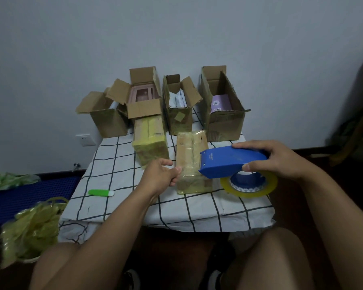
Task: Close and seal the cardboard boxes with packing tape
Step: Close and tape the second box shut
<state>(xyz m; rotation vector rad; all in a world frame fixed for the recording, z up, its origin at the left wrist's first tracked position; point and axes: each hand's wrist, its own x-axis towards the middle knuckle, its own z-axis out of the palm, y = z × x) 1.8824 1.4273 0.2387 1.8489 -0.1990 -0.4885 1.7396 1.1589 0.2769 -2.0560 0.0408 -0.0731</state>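
Observation:
A closed, tape-wrapped cardboard box (190,151) lies at the middle of the checked table. My left hand (160,174) grips its left side, thumb on top. My right hand (281,160) holds a blue tape dispenser (231,162) with a roll of clear yellowish tape (249,188), its front edge over the box's right side. A second taped box (150,139) lies to the left. Several open boxes stand at the back: the far-left one (105,116), one holding a pink item (140,97), a narrow one (179,103) and a large one (222,105).
A green and white utility knife (101,192) lies on the checked tablecloth (117,170) at the left. Crumpled yellow tape waste (32,227) sits in a bin at lower left, by a blue crate (29,193). My knees are below the table's front edge.

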